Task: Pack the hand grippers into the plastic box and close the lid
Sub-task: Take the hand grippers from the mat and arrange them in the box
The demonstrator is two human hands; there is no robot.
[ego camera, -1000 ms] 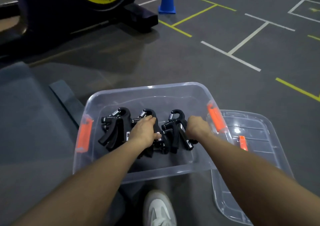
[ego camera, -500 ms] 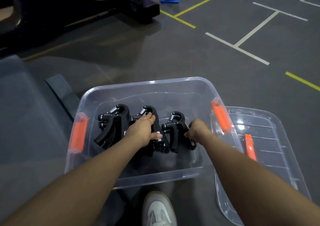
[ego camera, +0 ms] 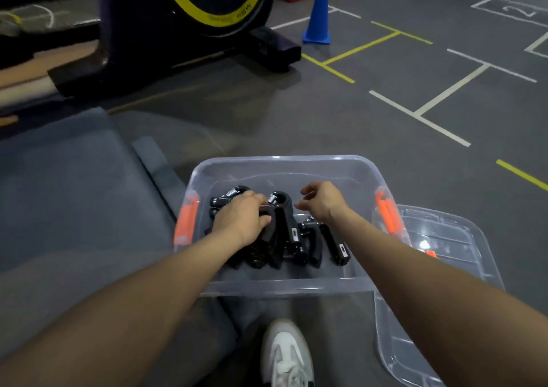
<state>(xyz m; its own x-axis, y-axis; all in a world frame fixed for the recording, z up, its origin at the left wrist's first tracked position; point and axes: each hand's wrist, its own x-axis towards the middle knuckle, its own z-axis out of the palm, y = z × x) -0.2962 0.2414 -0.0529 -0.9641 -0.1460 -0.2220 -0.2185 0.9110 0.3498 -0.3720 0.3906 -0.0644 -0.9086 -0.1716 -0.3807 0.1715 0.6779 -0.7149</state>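
Head-worn view, steeply down, close above box (ego camera: pixel 284 285)

Open-topped plastic box (ego camera: pixel 284 285): access from above is unobstructed. Black hand grippers (ego camera: pixel 296 238) crowd the floor from centre toward 9 o'clock, under the left hand (ego camera: pixel 240 217). Bare floor remains at 12 and 3 o'clock, beneath the loosely curled right hand (ego camera: pixel 323 199). The lid (ego camera: pixel 462 271) lies at 4 o'clock, touching the box.

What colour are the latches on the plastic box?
Orange; both latches on the plastic box show clearly in the head view.
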